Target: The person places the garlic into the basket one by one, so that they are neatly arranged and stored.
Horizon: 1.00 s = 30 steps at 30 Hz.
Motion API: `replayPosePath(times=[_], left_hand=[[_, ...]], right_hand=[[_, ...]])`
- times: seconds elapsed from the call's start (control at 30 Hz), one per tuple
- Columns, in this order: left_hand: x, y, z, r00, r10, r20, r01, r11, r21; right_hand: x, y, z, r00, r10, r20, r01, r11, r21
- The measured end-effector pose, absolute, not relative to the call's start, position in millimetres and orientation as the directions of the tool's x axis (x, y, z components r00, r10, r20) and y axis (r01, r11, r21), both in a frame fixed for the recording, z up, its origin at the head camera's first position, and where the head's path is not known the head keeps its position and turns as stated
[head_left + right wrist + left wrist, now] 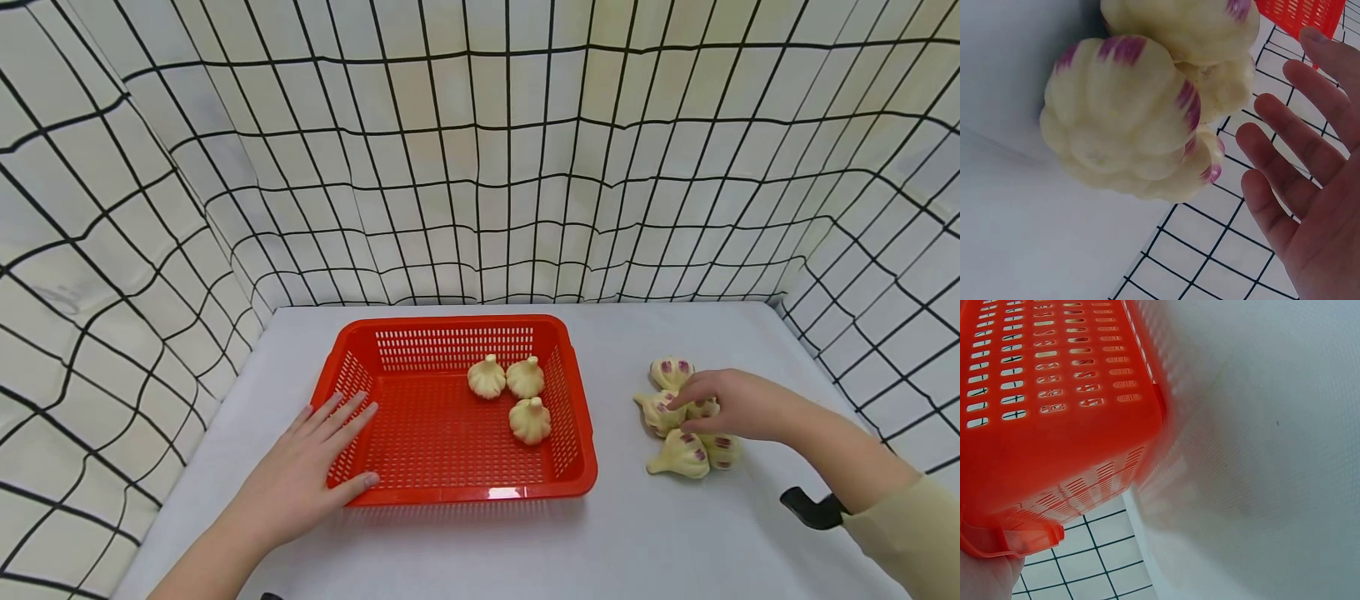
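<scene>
A red plastic basket (435,417) sits on the white table, holding three cream garlic bulbs (529,421) in its right part. My left hand (300,471) rests on the basket's left rim with fingers spread straight; in the left wrist view only a bit of the hand (988,578) shows beneath the rim. To the right of the basket lies a pile of several garlic bulbs with purple marks (681,457). Over this pile is my right hand (742,406), holding nothing. Its fingers look extended and apart from the bulbs (1119,112) in the right wrist view.
White walls covered by black netting (480,179) enclose the table (465,550) at the back and both sides. A dark strap piece (813,508) hangs under the right wrist.
</scene>
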State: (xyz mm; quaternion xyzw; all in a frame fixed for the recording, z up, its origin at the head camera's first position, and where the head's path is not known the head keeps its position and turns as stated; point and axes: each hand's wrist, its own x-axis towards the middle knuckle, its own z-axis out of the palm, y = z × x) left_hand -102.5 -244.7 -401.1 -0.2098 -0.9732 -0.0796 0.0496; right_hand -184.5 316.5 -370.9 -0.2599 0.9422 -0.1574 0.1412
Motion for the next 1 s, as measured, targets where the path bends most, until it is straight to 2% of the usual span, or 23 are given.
replayPosePath(times=[0.27,0.5,0.8,1.0], left_hand=[[-102.5,-244.8,-401.3,-0.909,0.399,0.123,0.414,0.9,0.134],[-103.2,-244.9,-399.9,-0.912,0.395,0.109,0.408,0.903,0.138],[-103.4,-244.4,-399.8,-0.911,0.397,0.108,0.41,0.901,0.141],[-102.5,-244.1,-400.1,-0.908,0.402,0.116,0.415,0.899,0.14]], right_hand=[[-170.2,305.3,-376.0,-0.794,-0.555,-0.246,-0.459,0.814,-0.356],[-161.7,296.3,-385.4,-0.785,-0.574,-0.234,-0.53,0.817,-0.225],[-156.2,286.6,-393.9,-0.748,-0.641,-0.171,-0.625,0.767,-0.142],[-148.7,275.0,-399.6,-0.732,-0.658,-0.179,-0.654,0.751,-0.087]])
